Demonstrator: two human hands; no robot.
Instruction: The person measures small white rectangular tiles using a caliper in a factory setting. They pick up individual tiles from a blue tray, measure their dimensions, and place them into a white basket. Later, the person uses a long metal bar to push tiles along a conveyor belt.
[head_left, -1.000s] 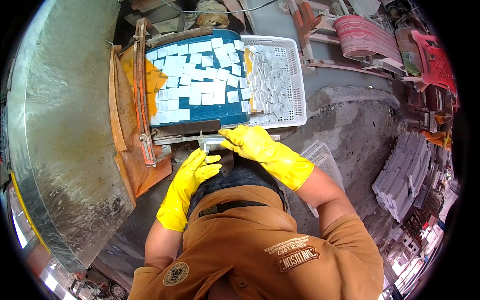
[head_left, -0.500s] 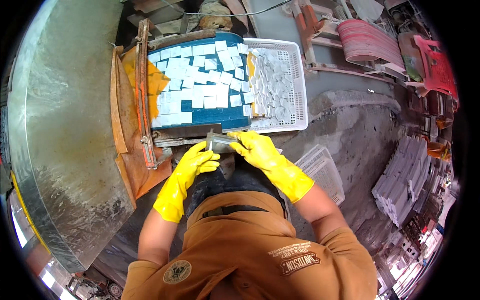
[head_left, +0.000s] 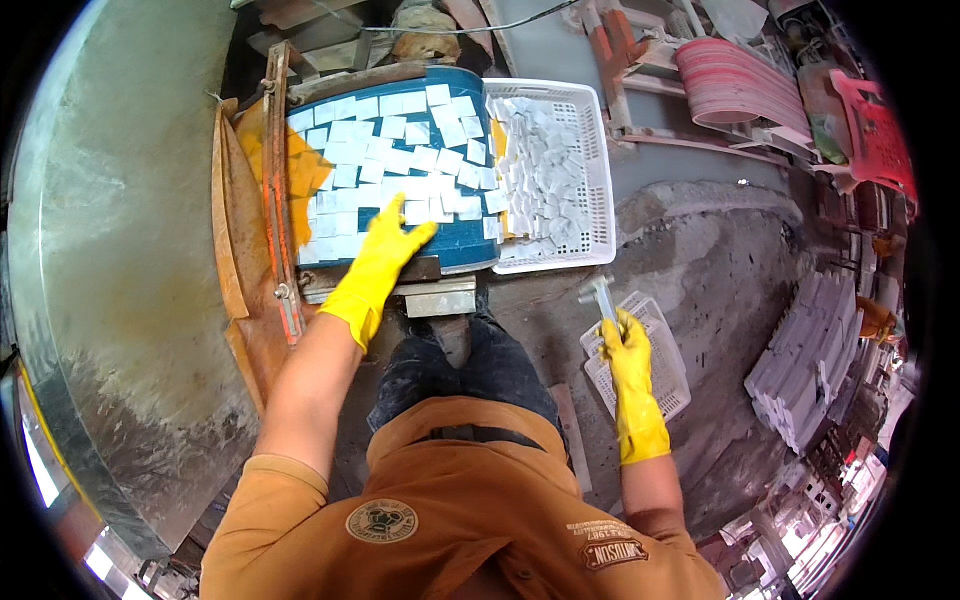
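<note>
And here's the left hand (head_left: 390, 250), yellow-gloved, out over the near edge of the blue belt (head_left: 463, 243) at upper centre, fingers spread apart, the index stretched toward the upper part of the frame. The white tiles (head_left: 425, 158) lie right at its fingertips and beyond them, loosely laid across the belt; whether the glove is touching one, I cannot tell. Over to the right of centre, the right hand (head_left: 627, 350), also gloved in yellow, has its fingers wrapped around the metal calipers (head_left: 607, 303), which poke out past the fingertips toward the top of the frame, well apart from the tiles. Behind that glove, a white crate (head_left: 668, 362) sits on the floor. Up top, just right of the belt, a white basket (head_left: 605, 185) holds a crowded heap of small pale pieces (head_left: 545, 170).
</note>
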